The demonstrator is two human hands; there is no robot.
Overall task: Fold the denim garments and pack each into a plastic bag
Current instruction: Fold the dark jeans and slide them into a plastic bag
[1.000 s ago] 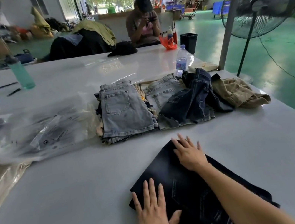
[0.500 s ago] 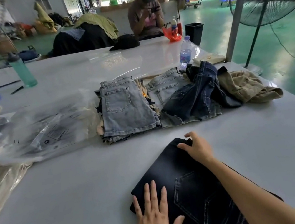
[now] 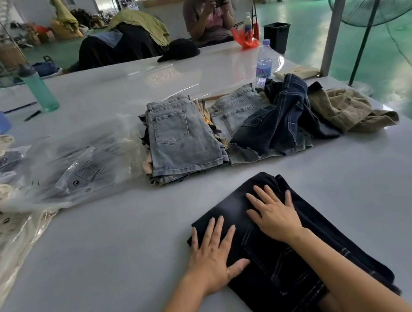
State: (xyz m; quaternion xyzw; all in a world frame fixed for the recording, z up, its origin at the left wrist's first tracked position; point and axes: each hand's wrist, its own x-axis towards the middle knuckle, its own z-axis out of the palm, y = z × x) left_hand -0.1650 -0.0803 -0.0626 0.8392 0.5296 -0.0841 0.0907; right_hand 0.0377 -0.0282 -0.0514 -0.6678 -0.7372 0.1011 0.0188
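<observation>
Head view, worktop (image 3: 112,253) contents. Item: dark denim garment (image 3: 283,251), folded, lying flat at the near edge. Left hand (image 3: 213,252): open, fingers spread, palm down on the garment's left edge. Right hand (image 3: 274,215): open, flat on its upper part. Behind, well apart: stack of light denim shorts (image 3: 182,138); heap of dark jeans (image 3: 275,119); tan garment (image 3: 347,110). Left: clear plastic bags (image 3: 76,166). Far side: green bottle (image 3: 38,88).

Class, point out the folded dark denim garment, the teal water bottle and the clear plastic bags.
Folded dark denim garment (image 3: 234,200): head view, far faded panel.
Teal water bottle (image 3: 38,88): head view, body.
Clear plastic bags (image 3: 83,165): head view, printed top bag.
</observation>
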